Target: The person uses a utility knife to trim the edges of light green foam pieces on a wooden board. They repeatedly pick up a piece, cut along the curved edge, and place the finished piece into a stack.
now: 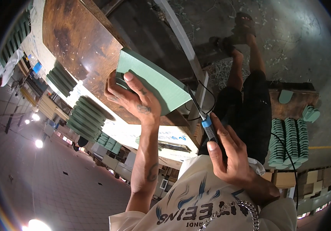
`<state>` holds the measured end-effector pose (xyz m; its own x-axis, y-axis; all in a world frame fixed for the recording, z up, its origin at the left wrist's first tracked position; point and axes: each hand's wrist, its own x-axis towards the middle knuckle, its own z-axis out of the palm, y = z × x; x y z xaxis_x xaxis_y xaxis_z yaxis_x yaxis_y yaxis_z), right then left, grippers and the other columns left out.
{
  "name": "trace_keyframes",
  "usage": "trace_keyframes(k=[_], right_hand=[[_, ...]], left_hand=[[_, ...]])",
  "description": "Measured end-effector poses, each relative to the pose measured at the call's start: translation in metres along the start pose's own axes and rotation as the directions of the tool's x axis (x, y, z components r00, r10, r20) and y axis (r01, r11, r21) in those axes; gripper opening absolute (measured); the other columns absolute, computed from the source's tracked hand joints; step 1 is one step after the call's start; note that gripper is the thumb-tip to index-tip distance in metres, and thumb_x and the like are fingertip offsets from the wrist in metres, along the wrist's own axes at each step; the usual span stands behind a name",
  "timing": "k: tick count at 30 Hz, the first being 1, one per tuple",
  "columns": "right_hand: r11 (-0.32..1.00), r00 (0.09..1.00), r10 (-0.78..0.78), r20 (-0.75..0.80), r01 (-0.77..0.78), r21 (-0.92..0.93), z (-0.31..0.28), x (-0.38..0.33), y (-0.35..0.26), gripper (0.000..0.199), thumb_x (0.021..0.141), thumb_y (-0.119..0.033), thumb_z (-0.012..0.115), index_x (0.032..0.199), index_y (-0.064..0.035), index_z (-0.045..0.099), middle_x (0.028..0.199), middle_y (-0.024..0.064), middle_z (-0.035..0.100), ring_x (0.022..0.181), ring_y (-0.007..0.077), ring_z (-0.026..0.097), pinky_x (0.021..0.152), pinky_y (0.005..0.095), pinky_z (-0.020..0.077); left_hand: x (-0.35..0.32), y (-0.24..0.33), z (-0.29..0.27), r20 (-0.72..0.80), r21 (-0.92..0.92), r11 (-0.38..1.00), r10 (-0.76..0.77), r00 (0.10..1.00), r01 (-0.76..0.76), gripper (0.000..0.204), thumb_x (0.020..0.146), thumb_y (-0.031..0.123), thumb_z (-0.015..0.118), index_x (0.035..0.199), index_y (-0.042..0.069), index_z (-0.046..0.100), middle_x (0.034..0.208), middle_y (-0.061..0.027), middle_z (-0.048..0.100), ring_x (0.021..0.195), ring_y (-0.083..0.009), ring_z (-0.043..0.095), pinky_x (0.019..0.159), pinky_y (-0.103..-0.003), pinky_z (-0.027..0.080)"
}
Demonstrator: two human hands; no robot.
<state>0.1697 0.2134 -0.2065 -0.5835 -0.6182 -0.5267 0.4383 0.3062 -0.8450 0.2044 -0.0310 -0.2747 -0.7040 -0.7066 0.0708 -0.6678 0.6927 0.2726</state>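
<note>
My left hand grips a flat green board. Its thumb lies on the face, and its fingers curl at the board's left edge. The board is tilted over the edge of a brown wooden table. In my right hand is a slim pen-shaped tool with a blue collar and dark handle. Its long thin tip points up toward the board's right corner. Whether the tip touches the board I cannot tell.
Stacks of green pieces stand along the table's left side, with a bottle farther off. At right, rows of green pieces lie beside a small wooden bench. A black cable hangs there. Stringy scraps litter the floor.
</note>
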Motion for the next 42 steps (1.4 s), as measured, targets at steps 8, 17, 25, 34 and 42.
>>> trace_keyframes(k=[8, 17, 25, 34, 42], right_hand=[[1.0, 0.999, -0.019, 0.037, 0.019, -0.008, -0.001, 0.0, 0.002, 0.053, 0.1, -0.014, 0.055, 0.144, 0.0122, 0.041, 0.102, 0.0226, 0.057, 0.075, 0.0249, 0.057, 0.061, 0.0361, 0.0499], [0.998, 0.996, -0.005, 0.09, 0.011, -0.065, -0.004, 0.006, 0.002, 0.057, 0.099, -0.016, 0.057, 0.144, 0.0124, 0.038, 0.12, 0.0312, 0.058, 0.084, 0.0343, 0.065, 0.061, 0.0404, 0.0575], [0.993, 0.996, 0.085, 0.032, -0.082, -0.088, 0.002, 0.012, -0.002, 0.049, 0.099, -0.011, 0.057, 0.142, 0.0097, 0.046, 0.095, 0.0236, 0.062, 0.073, 0.0296, 0.061, 0.063, 0.0389, 0.051], [0.991, 0.99, -0.02, -0.137, 0.002, -0.135, 0.011, 0.023, 0.055, 0.048, 0.102, -0.018, 0.055, 0.138, 0.013, 0.047, 0.093, 0.0225, 0.064, 0.067, 0.0287, 0.062, 0.059, 0.039, 0.0511], [0.998, 0.999, -0.046, 0.028, 0.047, -0.034, -0.001, 0.01, 0.017, 0.056, 0.097, -0.013, 0.059, 0.143, 0.0125, 0.042, 0.109, 0.0282, 0.062, 0.071, 0.0285, 0.061, 0.059, 0.0366, 0.0534]], left_hand=[[0.0, -0.002, 0.001, -0.014, -0.013, 1.0, 0.008, 1.0, -0.009, 0.064, 0.104, 0.057, 0.04, 0.134, 0.001, 0.04, 0.123, -0.0172, 0.044, 0.12, -0.0301, 0.044, 0.107, -0.05, 0.031], [0.0, -0.006, 0.002, -0.017, -0.048, 0.999, 0.002, 1.0, -0.003, 0.065, 0.104, 0.058, 0.041, 0.134, 0.001, 0.04, 0.125, -0.0187, 0.045, 0.121, -0.0298, 0.043, 0.107, -0.049, 0.03], [0.0, -0.003, 0.001, -0.003, -0.028, 0.999, -0.03, 1.0, 0.03, 0.07, 0.102, 0.062, 0.041, 0.135, 0.0, 0.041, 0.127, -0.019, 0.045, 0.122, -0.0304, 0.043, 0.108, -0.049, 0.03], [0.0, -0.008, 0.001, -0.022, 0.01, 1.0, 0.002, 1.0, -0.001, 0.07, 0.103, 0.061, 0.042, 0.135, -0.002, 0.042, 0.123, -0.0182, 0.046, 0.12, -0.0296, 0.046, 0.105, -0.047, 0.035], [0.0, -0.008, 0.003, -0.014, -0.016, 1.0, -0.012, 1.0, 0.012, 0.066, 0.104, 0.057, 0.042, 0.134, -0.001, 0.039, 0.127, -0.0182, 0.045, 0.121, -0.0289, 0.045, 0.107, -0.047, 0.032]])
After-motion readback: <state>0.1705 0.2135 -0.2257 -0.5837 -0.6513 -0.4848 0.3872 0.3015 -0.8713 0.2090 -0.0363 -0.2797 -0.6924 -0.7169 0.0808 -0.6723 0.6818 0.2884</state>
